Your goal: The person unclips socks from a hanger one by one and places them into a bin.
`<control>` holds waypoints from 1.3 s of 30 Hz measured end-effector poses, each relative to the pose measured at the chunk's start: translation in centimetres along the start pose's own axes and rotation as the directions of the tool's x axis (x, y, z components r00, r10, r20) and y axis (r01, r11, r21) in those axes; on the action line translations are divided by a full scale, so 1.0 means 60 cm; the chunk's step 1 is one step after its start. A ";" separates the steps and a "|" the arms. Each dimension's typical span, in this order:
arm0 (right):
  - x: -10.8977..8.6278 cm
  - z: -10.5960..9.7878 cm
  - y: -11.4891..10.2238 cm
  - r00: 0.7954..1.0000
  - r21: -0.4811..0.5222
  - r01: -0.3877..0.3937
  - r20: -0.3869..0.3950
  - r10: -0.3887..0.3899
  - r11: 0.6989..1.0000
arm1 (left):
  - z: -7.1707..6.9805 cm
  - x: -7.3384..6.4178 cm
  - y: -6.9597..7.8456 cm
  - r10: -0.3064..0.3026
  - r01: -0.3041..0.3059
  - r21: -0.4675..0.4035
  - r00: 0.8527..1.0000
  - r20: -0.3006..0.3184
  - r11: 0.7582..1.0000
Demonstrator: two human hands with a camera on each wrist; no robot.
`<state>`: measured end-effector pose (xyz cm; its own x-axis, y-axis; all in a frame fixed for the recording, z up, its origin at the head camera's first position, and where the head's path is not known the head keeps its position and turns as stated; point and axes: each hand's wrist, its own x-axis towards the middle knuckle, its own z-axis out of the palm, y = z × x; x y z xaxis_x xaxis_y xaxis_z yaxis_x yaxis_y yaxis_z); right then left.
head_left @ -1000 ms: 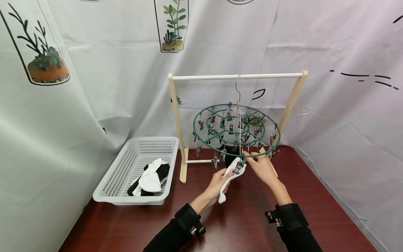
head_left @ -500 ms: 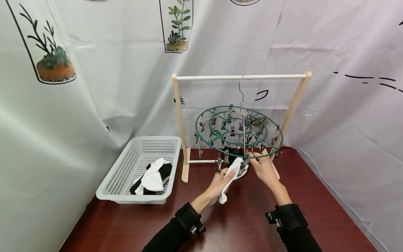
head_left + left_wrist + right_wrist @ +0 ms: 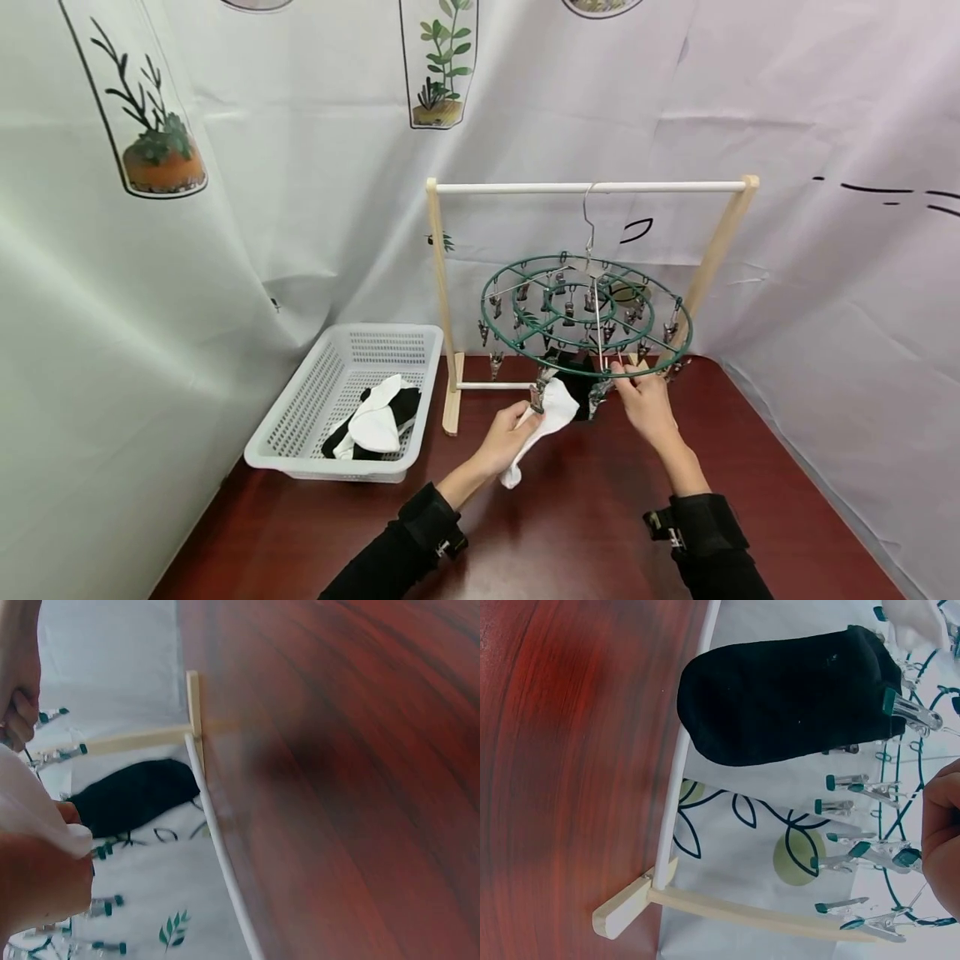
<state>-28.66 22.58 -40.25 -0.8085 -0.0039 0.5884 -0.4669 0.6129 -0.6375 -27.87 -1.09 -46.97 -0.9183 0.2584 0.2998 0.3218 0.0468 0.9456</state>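
Note:
My left hand (image 3: 501, 443) pinches a white sock (image 3: 558, 406) below the front rim of a round green clip hanger (image 3: 512, 353). The sock's end hangs down beside the hand. A metal clip (image 3: 537, 398) dangles right at the left fingertips, in front of the sock; whether it touches the cloth I cannot tell. My right hand (image 3: 647, 406) grips the hanger's front rim with thumb and fingers, to the right of the sock. Behind the white sock hangs a black sock (image 3: 787, 697), held by a clip (image 3: 915, 712) at its top edge.
A wooden stand with a white top bar (image 3: 517, 188) carries the hanger by its hook. To the left, a white basket (image 3: 296, 392) holds several black and white socks (image 3: 375, 425). Loose clips hang all round the rings. A patterned curtain (image 3: 360, 208) closes off the back.
My left hand has drawn the white sock leftward along the rim, from one front clip to the clip left of it. The right hand stays at the rim. The head view has swung slightly left.

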 end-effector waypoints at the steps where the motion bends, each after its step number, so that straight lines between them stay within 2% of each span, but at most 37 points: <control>1: -0.001 -0.003 0.001 1.000 -0.008 0.000 -0.012 0.000 1.000 | -0.009 0.000 0.003 0.016 -0.016 0.045 1.000 0.001 0.999; 4: -0.005 -0.011 0.003 0.999 -0.026 -0.011 -0.048 0.010 1.000 | -0.045 0.002 0.019 0.041 -0.040 0.176 0.999 -0.002 0.984; 6: -0.006 -0.016 0.005 0.997 -0.041 -0.016 -0.071 0.013 0.999 | -0.076 0.004 0.033 0.071 -0.061 0.272 0.997 -0.026 0.960; 8: -0.007 -0.020 0.007 0.996 -0.060 -0.020 -0.086 0.014 0.998 | -0.112 0.007 0.048 0.101 -0.059 0.385 0.991 -0.088 0.921; 9: -0.008 -0.021 0.008 0.996 -0.070 -0.022 -0.093 0.015 0.997 | -0.130 0.008 0.055 0.125 -0.055 0.453 0.984 -0.127 0.890; 11: -0.008 -0.022 0.010 0.995 -0.072 -0.034 -0.092 0.027 0.997 | -0.168 0.009 0.062 0.172 -0.013 0.592 0.962 -0.213 0.806; 14: -0.007 -0.020 0.011 0.995 -0.063 -0.054 -0.092 0.048 0.997 | -0.220 0.008 0.057 0.197 0.121 0.739 0.924 -0.328 0.663; 15: -0.006 -0.019 0.011 0.994 -0.057 -0.062 -0.093 0.057 0.996 | -0.235 0.006 0.051 0.189 0.163 0.763 0.917 -0.351 0.625; 17: -0.006 -0.016 0.011 0.992 -0.048 -0.078 -0.099 0.073 0.996 | -0.262 0.001 0.037 0.127 0.250 0.791 0.917 -0.379 0.559; 19: -0.007 -0.012 0.010 0.990 -0.042 -0.100 -0.104 0.095 0.994 | -0.282 -0.007 0.024 0.008 0.335 0.803 0.921 -0.389 0.492; 21: -0.007 -0.008 0.010 0.988 -0.037 -0.126 -0.099 0.122 0.991 | -0.297 -0.018 0.013 -0.130 0.392 0.821 0.919 -0.373 0.415; 23: -0.009 -0.005 0.010 0.985 -0.036 -0.149 -0.090 0.145 0.988 | -0.305 -0.028 0.006 -0.248 0.423 0.840 0.902 -0.354 0.339; 25: -0.010 -0.002 0.010 0.983 -0.038 -0.167 -0.085 0.163 0.985 | -0.310 -0.035 0.000 -0.325 0.429 0.856 0.885 -0.334 0.290; 26: -0.011 -0.001 0.010 0.983 -0.041 -0.172 -0.078 0.169 0.984 | -0.311 -0.038 -0.003 -0.347 0.427 0.862 0.879 -0.326 0.273; 28: -0.011 0.001 0.010 0.983 -0.038 -0.171 -0.068 0.168 0.984 | -0.313 -0.040 -0.007 -0.385 0.428 0.866 0.868 -0.314 0.259; 31: -0.010 0.002 0.010 0.986 -0.027 -0.160 -0.056 0.158 0.987 | -0.316 -0.043 -0.009 -0.438 0.440 0.856 0.848 -0.298 0.269; 33: -0.010 0.003 0.011 0.987 -0.017 -0.157 -0.049 0.156 0.987 | -0.316 -0.046 -0.007 -0.471 0.459 0.838 0.833 -0.292 0.294; 36: -0.012 0.001 0.013 0.985 -0.018 -0.172 -0.031 0.171 0.985 | -0.314 -0.047 -0.010 -0.495 0.491 0.802 0.819 -0.291 0.341; 39: -0.014 -0.001 0.015 0.985 -0.029 -0.171 -0.014 0.171 0.985 | -0.316 -0.045 -0.027 -0.493 0.506 0.778 0.818 -0.296 0.372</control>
<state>-28.38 23.19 -41.30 -0.8715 0.1116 0.4776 -0.3108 0.6275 -0.7139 -30.31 -20.14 -46.93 -0.9780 -0.0975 -0.1842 -0.1660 0.8990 0.4054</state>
